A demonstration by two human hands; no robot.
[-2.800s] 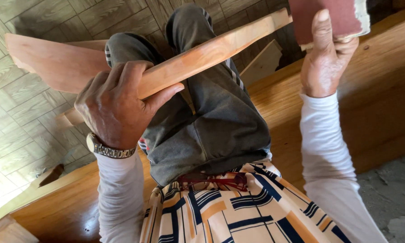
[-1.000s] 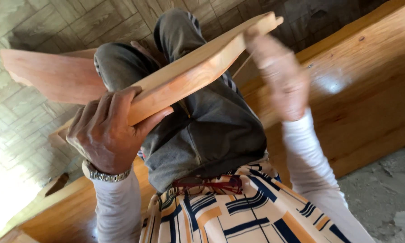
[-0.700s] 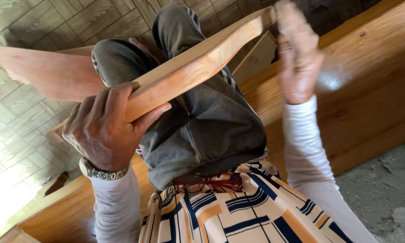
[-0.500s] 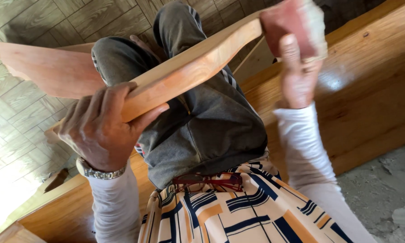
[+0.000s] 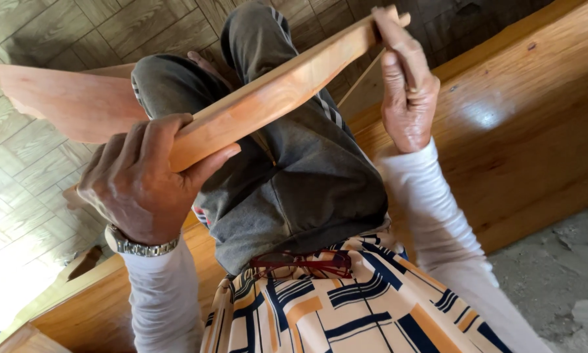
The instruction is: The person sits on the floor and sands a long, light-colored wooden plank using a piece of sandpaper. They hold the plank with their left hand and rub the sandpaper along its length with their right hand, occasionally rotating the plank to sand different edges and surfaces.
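The left hand (image 5: 143,186) is clamped around the near end of a long pale curved wooden piece (image 5: 274,91). The right hand (image 5: 405,85) wraps its far end, fingers seemingly closed on it

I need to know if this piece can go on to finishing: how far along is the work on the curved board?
Done: the curved board has its shape, and its long edge looks even. In hand: the left hand grips its lower end over the knee, and the right hand presses at the upper tip. Left: it looks bare and pale beside the glossy bench, so coating seems undone.
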